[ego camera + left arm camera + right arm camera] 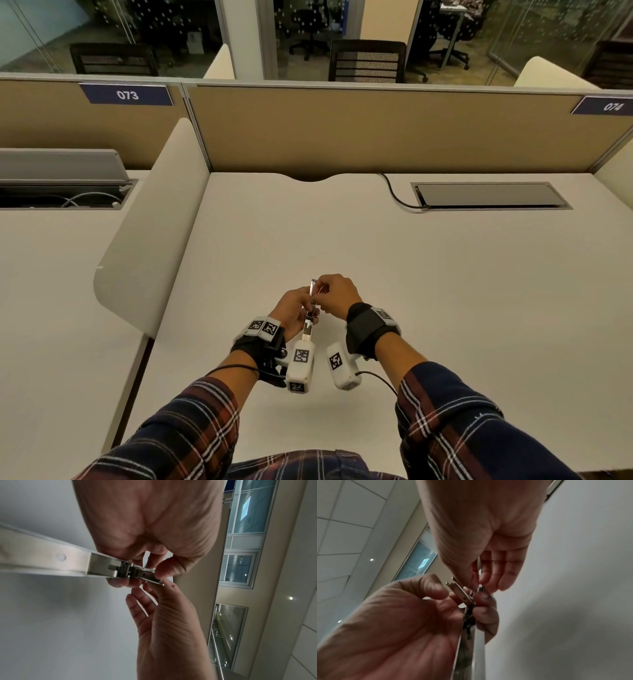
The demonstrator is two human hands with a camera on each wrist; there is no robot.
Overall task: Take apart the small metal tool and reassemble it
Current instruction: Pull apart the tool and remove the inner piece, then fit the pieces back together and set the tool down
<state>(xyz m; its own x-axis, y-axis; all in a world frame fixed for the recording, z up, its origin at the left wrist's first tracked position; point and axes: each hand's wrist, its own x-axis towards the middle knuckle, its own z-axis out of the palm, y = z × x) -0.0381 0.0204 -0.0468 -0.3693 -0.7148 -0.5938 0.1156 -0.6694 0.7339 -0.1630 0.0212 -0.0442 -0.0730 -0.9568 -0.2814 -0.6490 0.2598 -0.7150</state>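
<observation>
I hold the small metal tool (308, 328) in both hands, a little above the white desk (445, 291) near its front. It is a silver channel-shaped bar (102, 566) with a dark hinge and a narrow strip (459, 590) sticking out of its far end. My left hand (306, 309) grips the bar at the hinge, thumb on one side and fingers on the other (143, 574) (462, 599). My right hand (320, 291) pinches the far end of the tool between thumb and fingertips (480, 586) (162, 586). The hinge parts are partly hidden by my fingers.
A tan partition (376, 130) closes the back of the desk. A grey cable-box lid (486, 195) sits at the back right with a black cable (394, 192) beside it. A cream divider (150, 240) bounds the left side.
</observation>
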